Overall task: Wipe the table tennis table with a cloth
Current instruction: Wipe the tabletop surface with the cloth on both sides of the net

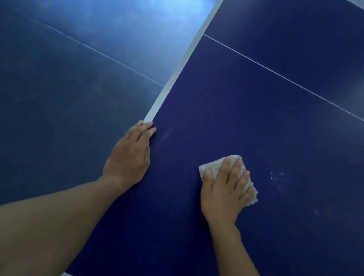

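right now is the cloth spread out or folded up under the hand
Bunched into a small pad, not spread: the cloth shows only as a compact wad around the right hand pressing it onto the table.

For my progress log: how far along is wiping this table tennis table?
Done: hard to judge; no wiped patch shows. In hand: right hand presses the cloth on the table tennis table; left hand rests on its white edge line. Left: white specks beside the cloth.

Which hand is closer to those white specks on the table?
Right. The right hand presses the cloth just left of the specks; the left hand rests on the table's white edge, farther left.
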